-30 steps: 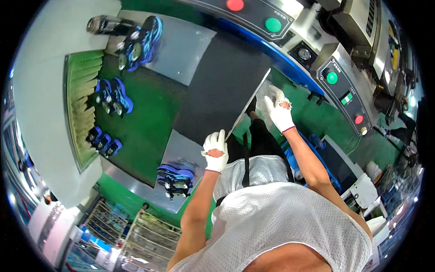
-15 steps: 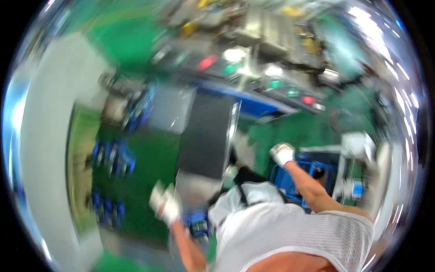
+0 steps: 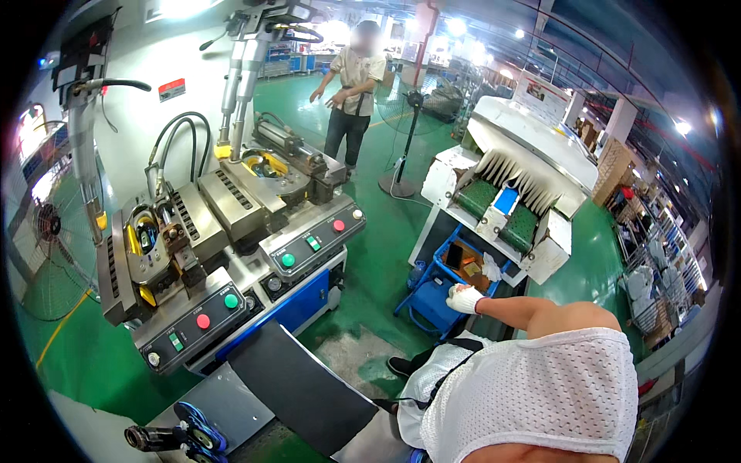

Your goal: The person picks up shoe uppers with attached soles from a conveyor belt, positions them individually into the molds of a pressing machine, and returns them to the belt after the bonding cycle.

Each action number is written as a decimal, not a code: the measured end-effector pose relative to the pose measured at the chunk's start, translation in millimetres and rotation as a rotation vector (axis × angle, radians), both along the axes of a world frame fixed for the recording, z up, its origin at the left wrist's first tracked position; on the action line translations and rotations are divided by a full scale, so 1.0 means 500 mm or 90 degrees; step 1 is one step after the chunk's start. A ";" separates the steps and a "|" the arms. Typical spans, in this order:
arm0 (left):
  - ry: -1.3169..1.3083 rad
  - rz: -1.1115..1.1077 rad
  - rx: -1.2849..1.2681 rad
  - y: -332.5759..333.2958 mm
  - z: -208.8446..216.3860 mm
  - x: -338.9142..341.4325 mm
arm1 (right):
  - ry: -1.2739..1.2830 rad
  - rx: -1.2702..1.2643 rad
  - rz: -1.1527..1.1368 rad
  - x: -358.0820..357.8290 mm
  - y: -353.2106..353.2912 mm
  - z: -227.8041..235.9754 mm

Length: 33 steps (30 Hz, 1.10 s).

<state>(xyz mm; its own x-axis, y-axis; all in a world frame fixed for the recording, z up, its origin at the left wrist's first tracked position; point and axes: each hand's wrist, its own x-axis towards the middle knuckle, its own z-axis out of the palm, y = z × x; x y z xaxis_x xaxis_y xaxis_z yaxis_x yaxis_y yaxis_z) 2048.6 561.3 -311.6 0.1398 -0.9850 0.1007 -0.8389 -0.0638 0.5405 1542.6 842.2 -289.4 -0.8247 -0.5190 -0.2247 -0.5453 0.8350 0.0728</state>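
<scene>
My right hand [image 3: 463,299], in a white work glove, hangs with its fingers curled in and nothing visible in it. It is nearest to a blue wheeled cart [image 3: 434,301], whose upper tray has a dark phone [image 3: 455,256] and crumpled white cloth [image 3: 491,268] on it. My left hand is out of view. Low on the left, blue-and-black shoe-like pieces [image 3: 199,429] stand on a grey worktop [image 3: 235,403], beside a black mat [image 3: 301,386].
A two-station press [image 3: 231,208] with red and green buttons stands left. At right is a conveyor machine [image 3: 509,204] with a strip curtain. Another person [image 3: 355,85] stands beyond the press, near a floor fan [image 3: 414,100]. Loaded wire racks [image 3: 656,278] line the far right.
My view has swung right and up, from the worktop toward the conveyor machine and the other person. My left hand has gone out of view; my right hand stays beside the blue cart.
</scene>
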 end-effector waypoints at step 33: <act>0.085 -0.454 -0.093 -0.017 0.286 -0.736 | -0.557 -0.457 0.492 -0.003 -0.501 0.116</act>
